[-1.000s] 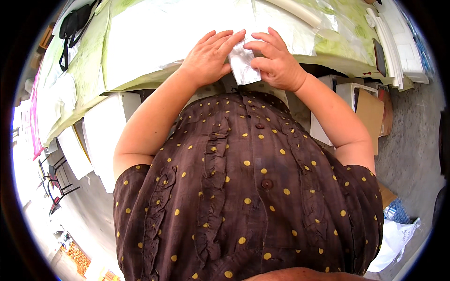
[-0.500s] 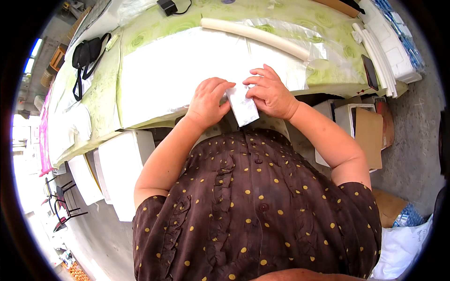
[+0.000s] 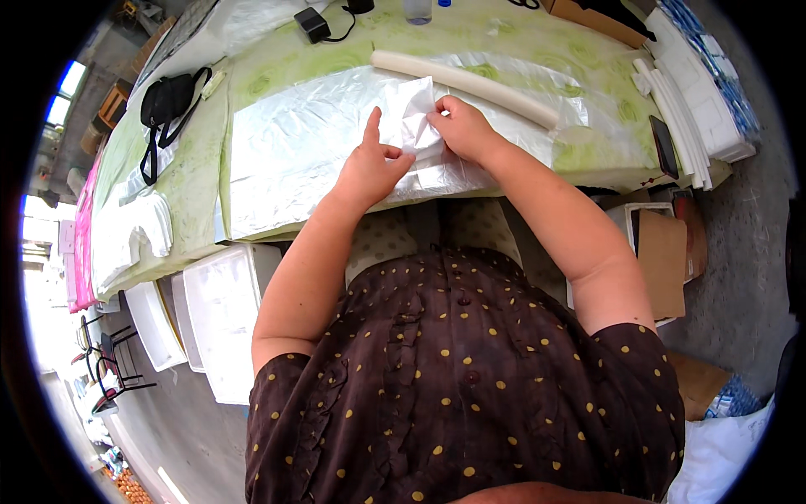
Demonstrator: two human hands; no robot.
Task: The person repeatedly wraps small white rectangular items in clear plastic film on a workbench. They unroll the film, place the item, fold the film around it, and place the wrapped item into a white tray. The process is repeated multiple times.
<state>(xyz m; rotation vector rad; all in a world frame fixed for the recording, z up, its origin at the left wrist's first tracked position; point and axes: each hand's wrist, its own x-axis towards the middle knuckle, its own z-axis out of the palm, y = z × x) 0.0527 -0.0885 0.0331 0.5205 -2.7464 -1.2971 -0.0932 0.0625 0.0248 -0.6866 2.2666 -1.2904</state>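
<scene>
While pinching the crumpled white sheet (image 3: 417,113) by its right edge between thumb and forefinger of the right hand (image 3: 462,130), bringing the left hand (image 3: 375,168) close on the near left, with thumb at the sheet's near edge and forefinger stretched straight toward the far side; cannot tell whether gripping with that thumb or merely touching. Held over a broad silvery film (image 3: 285,155), near the middle of the table's near side, on a green patterned cover (image 3: 260,76). Just beyond the sheet, a long cream roll (image 3: 470,80), slanting from far left to nearer right. Farther off, a black adapter (image 3: 312,26) with cord and a clear bottle (image 3: 417,10). Well to the left, a black bag (image 3: 168,102) with straps; well to the right, a dark phone (image 3: 663,144) beside thin white rolls (image 3: 678,126).
</scene>
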